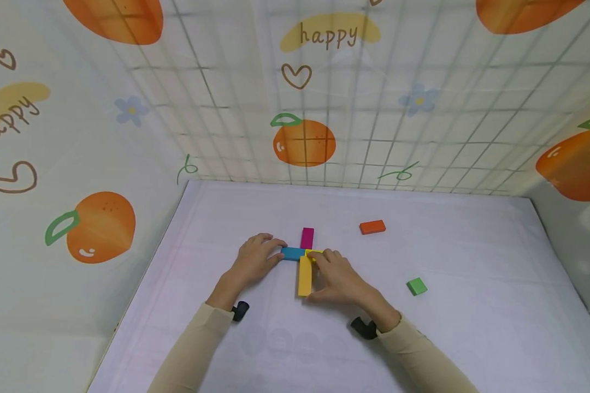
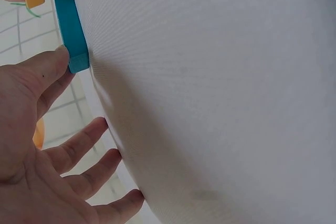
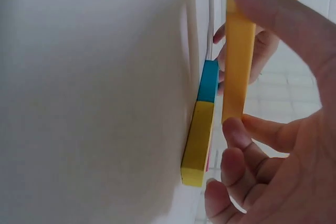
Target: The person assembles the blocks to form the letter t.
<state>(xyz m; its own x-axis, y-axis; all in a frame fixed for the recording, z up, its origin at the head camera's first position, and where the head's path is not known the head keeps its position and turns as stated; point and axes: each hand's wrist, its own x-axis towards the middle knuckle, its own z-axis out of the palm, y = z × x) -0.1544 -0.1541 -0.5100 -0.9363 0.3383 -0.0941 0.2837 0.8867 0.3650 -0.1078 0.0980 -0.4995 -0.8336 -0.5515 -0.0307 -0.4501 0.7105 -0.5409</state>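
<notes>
My right hand point(image 1: 341, 278) holds an orange-yellow block point(image 3: 239, 66) by its two ends, thumb at one and fingertips at the other. In the right wrist view this block stands off the table surface. Beneath its far end, a yellow block point(image 3: 197, 142) lies end to end with a blue block point(image 1: 293, 254). My left hand point(image 1: 257, 259) pinches the blue block's outer end between thumb and index finger; its other fingertips rest on the table point(image 2: 220, 93). A magenta block point(image 1: 307, 238) lies just behind where the blue and yellow blocks meet.
A red-orange block point(image 1: 372, 227) lies at the back right of the white table, and a green block point(image 1: 417, 286) lies to the right of my right hand. A printed curtain with oranges point(image 1: 305, 143) hangs along the back and sides.
</notes>
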